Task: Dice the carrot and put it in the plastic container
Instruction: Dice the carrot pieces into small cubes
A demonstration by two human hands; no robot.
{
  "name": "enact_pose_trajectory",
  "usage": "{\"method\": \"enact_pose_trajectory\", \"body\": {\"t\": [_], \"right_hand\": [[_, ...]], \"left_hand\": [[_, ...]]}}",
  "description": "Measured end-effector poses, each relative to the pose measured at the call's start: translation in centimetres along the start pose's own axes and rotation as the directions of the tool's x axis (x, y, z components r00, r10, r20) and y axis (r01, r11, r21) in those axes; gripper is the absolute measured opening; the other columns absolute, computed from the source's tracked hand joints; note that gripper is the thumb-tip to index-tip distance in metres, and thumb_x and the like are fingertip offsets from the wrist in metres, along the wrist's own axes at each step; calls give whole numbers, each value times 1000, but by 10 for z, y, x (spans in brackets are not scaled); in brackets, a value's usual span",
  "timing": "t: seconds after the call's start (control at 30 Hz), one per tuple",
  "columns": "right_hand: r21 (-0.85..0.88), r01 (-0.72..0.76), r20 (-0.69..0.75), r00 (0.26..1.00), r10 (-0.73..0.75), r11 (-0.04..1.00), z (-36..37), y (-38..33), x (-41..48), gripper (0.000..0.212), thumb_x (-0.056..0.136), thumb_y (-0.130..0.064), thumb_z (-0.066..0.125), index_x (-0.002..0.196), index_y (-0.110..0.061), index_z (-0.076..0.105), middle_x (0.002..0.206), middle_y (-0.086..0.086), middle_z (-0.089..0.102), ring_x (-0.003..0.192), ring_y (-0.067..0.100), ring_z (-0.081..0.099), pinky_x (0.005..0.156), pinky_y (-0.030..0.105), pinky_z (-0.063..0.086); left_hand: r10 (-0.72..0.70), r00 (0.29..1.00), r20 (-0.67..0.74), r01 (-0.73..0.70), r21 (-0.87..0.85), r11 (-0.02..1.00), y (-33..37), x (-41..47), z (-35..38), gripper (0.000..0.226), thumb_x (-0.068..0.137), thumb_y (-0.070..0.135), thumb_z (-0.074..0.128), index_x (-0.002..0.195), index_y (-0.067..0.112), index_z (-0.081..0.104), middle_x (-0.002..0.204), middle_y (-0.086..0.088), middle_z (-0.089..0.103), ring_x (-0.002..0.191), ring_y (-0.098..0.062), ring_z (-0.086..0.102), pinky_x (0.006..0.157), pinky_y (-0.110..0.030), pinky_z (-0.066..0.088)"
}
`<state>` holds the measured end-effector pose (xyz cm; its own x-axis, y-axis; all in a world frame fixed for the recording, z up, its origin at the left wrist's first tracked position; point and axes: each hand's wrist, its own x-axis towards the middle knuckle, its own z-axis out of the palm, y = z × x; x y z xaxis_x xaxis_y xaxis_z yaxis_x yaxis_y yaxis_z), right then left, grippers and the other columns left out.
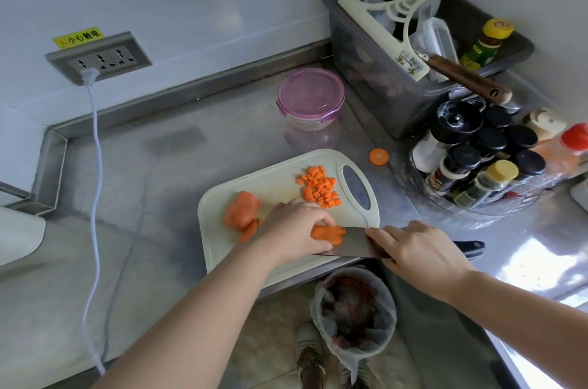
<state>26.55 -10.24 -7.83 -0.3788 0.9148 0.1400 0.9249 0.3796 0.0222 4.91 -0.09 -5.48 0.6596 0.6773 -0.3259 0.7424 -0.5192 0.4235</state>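
Observation:
A cream cutting board [270, 178] lies at the counter's front edge. A pile of diced carrot [319, 188] sits near its handle hole, and a thick carrot chunk [241, 210] with a slice leaning on it lies at its left. My left hand [292, 229] holds down a bundle of carrot strips [327, 234] with curled fingers. My right hand [420, 248] grips a cleaver [353, 245], forefinger along the blade, which stands against the strips' cut ends. The round plastic container [310, 95] with a purple clip lid stands closed behind the board.
A round carrot end [379, 156] lies on the steel counter right of the board. A rack of spice jars [477, 159] and a grey bin [381, 70] of utensils crowd the right. A lined waste bin [353, 309] stands on the floor below. A white cable [95, 166] crosses the left.

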Motion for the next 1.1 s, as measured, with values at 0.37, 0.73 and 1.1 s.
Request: {"method": "enact_pose_trajectory", "body": {"t": [0.37, 0.73, 1.1], "right_hand": [[55, 83, 60, 994, -86, 995, 6, 16, -10, 35, 59, -13, 83, 91, -16, 68, 66, -3, 62, 50, 21, 58, 53, 28, 50], [64, 46, 141, 988, -54, 997, -22, 51, -47, 45, 49, -15, 89, 91, -17, 73, 62, -5, 62, 38, 19, 47, 40, 21, 40], [393, -442, 242, 896, 373, 806, -27, 22, -27, 27, 97, -20, 49, 122, -18, 59, 79, -4, 60, 63, 17, 53, 58, 29, 42]], "left_hand": [[-55, 993, -106, 63, 69, 996, -3, 11, 25, 27, 86, 39, 61, 112, 32, 62, 119, 14, 59, 117, -11, 47, 95, -29, 37], [-65, 980, -188, 93, 144, 985, -1, 9, 36, 27, 90, 41, 57, 115, 30, 58, 123, 14, 52, 116, -14, 41, 95, -29, 34], [-120, 953, -277, 177, 192, 965, 12, 0, 49, 23, 92, 43, 49, 112, 33, 53, 115, 16, 58, 113, -13, 45, 92, -29, 33]]}}
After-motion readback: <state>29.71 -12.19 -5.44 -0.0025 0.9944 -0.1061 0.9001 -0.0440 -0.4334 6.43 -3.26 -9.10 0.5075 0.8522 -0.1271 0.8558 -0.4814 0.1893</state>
